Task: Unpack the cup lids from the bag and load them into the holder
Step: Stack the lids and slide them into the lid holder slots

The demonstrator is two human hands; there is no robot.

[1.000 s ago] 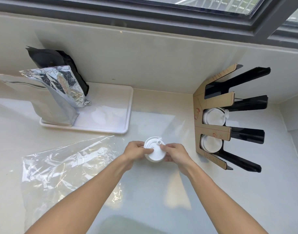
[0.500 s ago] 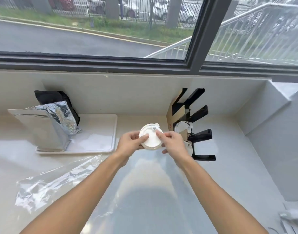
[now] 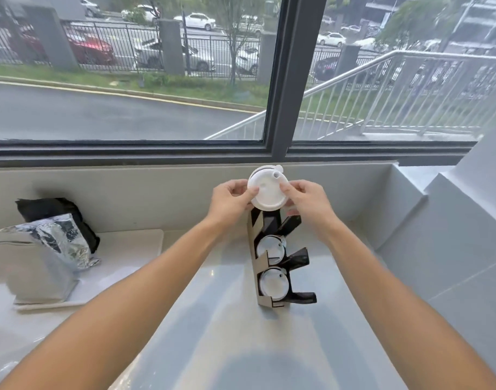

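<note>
A stack of white cup lids [image 3: 267, 191] is held between both hands, just above the top of the holder. My left hand [image 3: 231, 199] grips its left rim and my right hand [image 3: 307, 199] grips its right rim. The holder [image 3: 280, 257] is a cardboard and black rack standing upright on the counter. Lids fill its middle slot [image 3: 270, 247] and its lower slot [image 3: 273, 282]. The top slot is partly hidden behind the held lids.
A silver foil bag [image 3: 37, 263] and a black bag [image 3: 58, 212] stand on a white tray [image 3: 134, 249] at the left. A wall step rises at the right [image 3: 409, 209]. The window sill runs close behind the holder.
Both hands have lifted the lid stack up and to the right, from the counter in front of me to above the holder. The camera has tilted up, and the clear plastic bag has left the view.
</note>
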